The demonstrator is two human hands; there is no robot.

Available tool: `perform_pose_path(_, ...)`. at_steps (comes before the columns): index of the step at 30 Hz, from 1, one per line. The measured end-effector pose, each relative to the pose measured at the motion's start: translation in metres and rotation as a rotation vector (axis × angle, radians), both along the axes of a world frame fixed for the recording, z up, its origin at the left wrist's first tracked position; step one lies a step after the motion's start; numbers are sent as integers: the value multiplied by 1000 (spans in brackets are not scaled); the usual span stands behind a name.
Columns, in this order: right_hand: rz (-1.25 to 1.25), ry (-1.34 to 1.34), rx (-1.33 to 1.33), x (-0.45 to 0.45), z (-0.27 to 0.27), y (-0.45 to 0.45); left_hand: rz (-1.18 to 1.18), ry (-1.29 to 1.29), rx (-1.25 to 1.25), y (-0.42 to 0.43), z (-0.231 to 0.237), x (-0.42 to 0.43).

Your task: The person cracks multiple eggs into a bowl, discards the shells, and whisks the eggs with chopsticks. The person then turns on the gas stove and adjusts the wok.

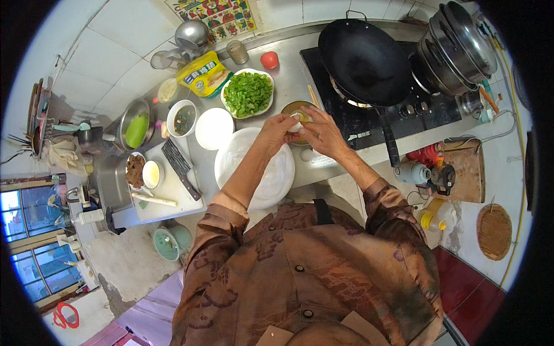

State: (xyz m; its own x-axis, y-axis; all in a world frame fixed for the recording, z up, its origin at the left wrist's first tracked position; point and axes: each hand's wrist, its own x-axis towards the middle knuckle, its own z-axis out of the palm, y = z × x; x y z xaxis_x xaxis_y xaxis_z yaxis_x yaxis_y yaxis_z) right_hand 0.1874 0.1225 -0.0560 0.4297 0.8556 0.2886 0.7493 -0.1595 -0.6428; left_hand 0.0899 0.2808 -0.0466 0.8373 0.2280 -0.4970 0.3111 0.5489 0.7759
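Both my hands meet over a metal bowl (pixel 298 105) beside the stove. My left hand (pixel 277 132) pinches a cracked white egg shell (pixel 296 123), and my right hand (pixel 322 132) holds its other side. Something yellow shows between the fingers and in the bowl, partly hidden by my hands. Behind the bowl, a pair of chopsticks (pixel 313 96) leans at the rim. A small round white object (pixel 307 155), perhaps another egg, lies just in front of the bowl. A large white plate (pixel 277 194) lies under my left forearm.
A black wok (pixel 365 62) sits on the gas stove (pixel 441 101), its handle pointing towards me. Chopped greens fill a plate (pixel 223 97); a tomato (pixel 269 60) lies behind. At left, a cleaver (pixel 177 160) rests on the cutting board (pixel 169 190). Stacked pots (pixel 454 52) stand at right.
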Motion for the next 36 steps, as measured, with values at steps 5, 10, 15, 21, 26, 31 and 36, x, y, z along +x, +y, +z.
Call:
perform_pose_path(5, 99, 90, 105, 4, 0, -3, -105, 88, -7, 13, 8, 4)
perform_pose_path(10, 124, -155, -105, 10, 14, -6, -121, 131, -14, 14, 23, 4)
perform_pose_path(15, 45, -517, -259, 7, 19, -7, -91, 162, -35, 17, 11, 5)
perform_pose_path(21, -66, -423, -355, 2, -2, -14, 8, 220, 9, 21, -1, -1)
perform_pose_path(26, -53, -253, -475, 0, -25, -28, 13, 189, -51, 21, -5, -10)
perform_pose_path(31, -38, -369, -457, 6, -15, -42, 50, 130, -87, 23, -19, -15)
perform_pose_path(36, -30, -80, -210, -1, 27, -35, -65, 77, -21, 11, 0, -11)
